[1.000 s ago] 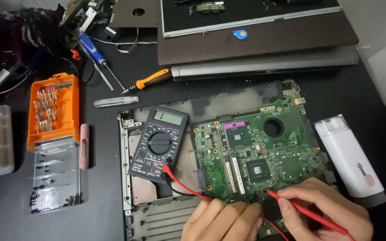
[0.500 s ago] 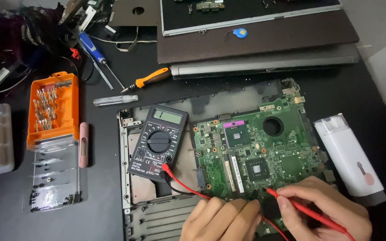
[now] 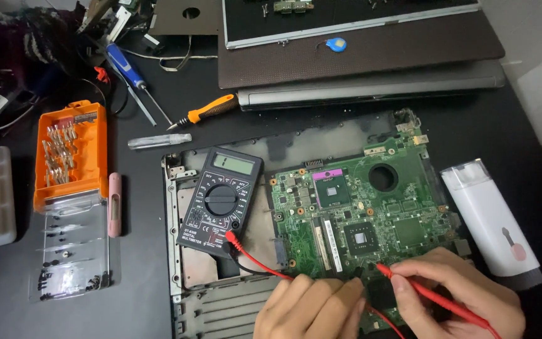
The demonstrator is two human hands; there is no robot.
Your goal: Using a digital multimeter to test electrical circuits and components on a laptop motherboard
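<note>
On the dark counter (image 3: 145, 295), the right hand (image 3: 465, 295) pinched a red probe (image 3: 434, 295) against the green board (image 3: 365, 213), while the left hand (image 3: 312, 311) lay curled, its grip hidden.

Green circuit board (image 3: 359, 213), red probe (image 3: 434, 295), black multimeter (image 3: 221, 201), orange bit case (image 3: 70, 157).

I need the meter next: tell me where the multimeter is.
In the head view the multimeter lies left of centre on the open laptop base, beside the green motherboard's left edge.

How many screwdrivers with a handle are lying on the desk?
2. A blue-handled screwdriver lies at upper left near the cables; an orange-handled screwdriver lies below the closed laptop. More may be hidden in the clutter at top left.
</note>
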